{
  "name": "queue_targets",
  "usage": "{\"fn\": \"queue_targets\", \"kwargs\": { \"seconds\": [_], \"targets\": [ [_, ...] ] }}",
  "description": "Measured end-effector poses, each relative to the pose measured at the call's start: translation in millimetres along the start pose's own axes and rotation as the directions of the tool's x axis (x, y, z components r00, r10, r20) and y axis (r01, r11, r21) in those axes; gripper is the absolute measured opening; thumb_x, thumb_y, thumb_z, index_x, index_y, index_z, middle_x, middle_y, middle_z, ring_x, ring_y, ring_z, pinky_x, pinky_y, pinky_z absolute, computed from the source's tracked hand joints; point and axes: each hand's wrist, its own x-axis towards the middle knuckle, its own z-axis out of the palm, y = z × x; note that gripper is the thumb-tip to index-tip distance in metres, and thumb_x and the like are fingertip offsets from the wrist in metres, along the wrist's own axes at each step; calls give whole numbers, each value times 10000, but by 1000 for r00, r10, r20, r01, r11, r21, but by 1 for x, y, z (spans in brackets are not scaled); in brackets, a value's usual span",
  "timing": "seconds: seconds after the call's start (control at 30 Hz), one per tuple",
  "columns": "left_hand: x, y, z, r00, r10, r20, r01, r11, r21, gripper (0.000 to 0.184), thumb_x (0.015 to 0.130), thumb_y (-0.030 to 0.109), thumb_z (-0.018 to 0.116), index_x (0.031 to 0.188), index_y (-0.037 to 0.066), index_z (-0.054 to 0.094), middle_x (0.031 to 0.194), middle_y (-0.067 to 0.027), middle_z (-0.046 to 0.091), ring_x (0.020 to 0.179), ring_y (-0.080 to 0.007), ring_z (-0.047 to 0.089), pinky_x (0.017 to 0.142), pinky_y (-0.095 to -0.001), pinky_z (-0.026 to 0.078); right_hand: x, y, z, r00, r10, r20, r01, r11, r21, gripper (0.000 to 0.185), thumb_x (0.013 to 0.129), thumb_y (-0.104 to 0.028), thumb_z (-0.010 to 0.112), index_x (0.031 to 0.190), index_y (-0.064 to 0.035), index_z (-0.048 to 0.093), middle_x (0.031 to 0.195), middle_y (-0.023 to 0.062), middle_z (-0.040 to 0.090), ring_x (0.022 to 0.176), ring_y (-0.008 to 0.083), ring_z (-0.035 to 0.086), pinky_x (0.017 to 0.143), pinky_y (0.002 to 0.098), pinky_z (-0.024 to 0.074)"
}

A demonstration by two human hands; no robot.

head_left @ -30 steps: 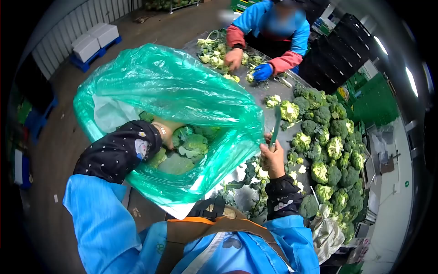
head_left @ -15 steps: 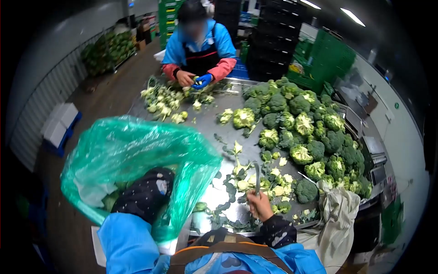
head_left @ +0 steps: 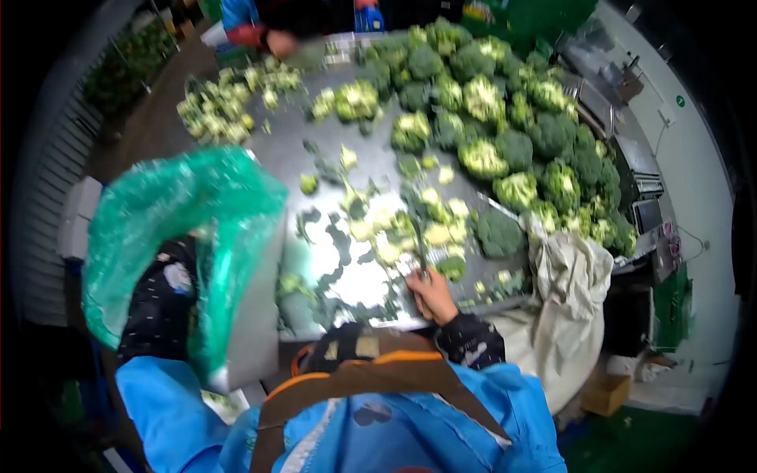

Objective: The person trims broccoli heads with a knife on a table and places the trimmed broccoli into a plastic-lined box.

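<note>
A knife (head_left: 420, 243) stands in my right hand (head_left: 432, 293), its blade pointing up and away over the front of the metal table (head_left: 327, 118). Around the blade lie cut pale broccoli stalks (head_left: 386, 229) and loose leaves (head_left: 339, 260). My left sleeve (head_left: 160, 303) reaches down into a green plastic bag (head_left: 229, 185) left of the table, and the bag hides that hand and whatever it touches. Right of the knife is a whole broccoli head (head_left: 499, 233).
A large heap of broccoli (head_left: 481, 102) covers the table's right side. Stalk trimmings (head_left: 213, 110) lie at the far left, near a co-worker's hand (head_left: 280, 42). A pale cloth sack (head_left: 572, 272) hangs over the right front corner.
My view has tilted down, so the co-worker is mostly out of frame. My left arm stays in the bag, which appears farther left and narrower. The knife is still in my right hand.
</note>
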Motion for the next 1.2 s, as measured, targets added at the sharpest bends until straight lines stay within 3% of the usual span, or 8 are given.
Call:
{"fn": "queue_targets", "kwargs": {
  "seconds": [0.23, 0.3, 0.33, 0.5, 0.67, 0.9, 1.0, 1.2],
  "targets": [
    [-86, -48, -63, 975, -137, 176, 100, 974, 204, 185, 708, 215, 612, 675, 38, 656, 657, -181, 631, 575, -319, 593, 551, -430, 471, 27, -19, -20, 981, 13, 192, 38, 965, -258, 152, 813, -68, 635, 942, -26, 565, 781, 8, 580, 735, 73, 539, 650, 238, 453],
    [-139, -32, -135, 854, -476, 210, 500, 863, -75, 240, 706, 96, 607, 931, 29, 656, 815, -120, 670, 723, -253, 625, 653, -397, 492, 43, -12, -25, 950, -136, 282, 237, 901, -363, 169, 816, -82, 625, 972, -42, 576, 782, 34, 601, 696, 99, 564, 629, 255, 459],
    [-174, -39, -155, 946, -312, 84, 322, 885, -336, 522, 711, 94, 601, 1221, 17, 520, 1036, -124, 626, 914, -255, 606, 781, -359, 495, 46, -15, -22, 930, -108, 351, 251, 885, -391, 184, 816, -89, 623, 990, -47, 580, 793, 44, 613, 696, 109, 576, 633, 262, 464],
    [-311, 42, -197, 827, -531, -183, 326, 718, -615, 653, 669, 208, 628, 1267, 6, 456, 1086, -121, 596, 989, -240, 576, 839, -351, 472, 60, -28, 17, 695, 109, 710, 246, 893, -377, 346, 814, -155, 614, 1146, -65, 574, 899, 131, 661, 794, 234, 648, 729, 329, 491],
    [-338, 141, -210, 775, -567, -280, 192, 633, -750, 802, 628, 322, 655, 1312, -5, 392, 1136, -118, 567, 1065, -225, 546, 897, -343, 448, 103, 12, 41, 693, -356, 626, 686, 593, -422, 454, 810, -116, 570, 1244, 5, 513, 1066, 247, 606, 853, 379, 608, 792, 407, 488],
    [-209, 249, -68, 855, -518, -30, 130, 270, -954, 572, 644, 141, 681, 1175, 59, 486, 1098, -78, 502, 1005, -197, 515, 872, -301, 430, 184, -65, -7, 836, -502, 223, 524, 606, -599, 478, 752, -144, 641, 1182, 25, 517, 1021, 242, 622, 941, 381, 602, 817, 408, 477],
    [-149, 285, 54, 797, -556, -236, 93, 498, -862, 623, 608, 161, 739, 1157, 64, 460, 1075, -160, 472, 1018, -293, 487, 900, -363, 420, 123, -92, -30, 619, -678, 396, 757, 381, -531, 412, 755, -103, 627, 1137, 20, 533, 956, 208, 622, 884, 372, 607, 795, 403, 479],
    [-135, 335, 88, 891, -414, -186, 110, 595, -796, 724, 589, 213, 804, 1160, 51, 389, 1136, -190, 384, 1087, -354, 423, 951, -407, 385, 20, -38, -59, 717, -412, 562, 697, 441, -566, 251, 744, -32, 571, 993, -66, 564, 723, 167, 612, 637, 357, 606, 587, 407, 488]
  ]
}}
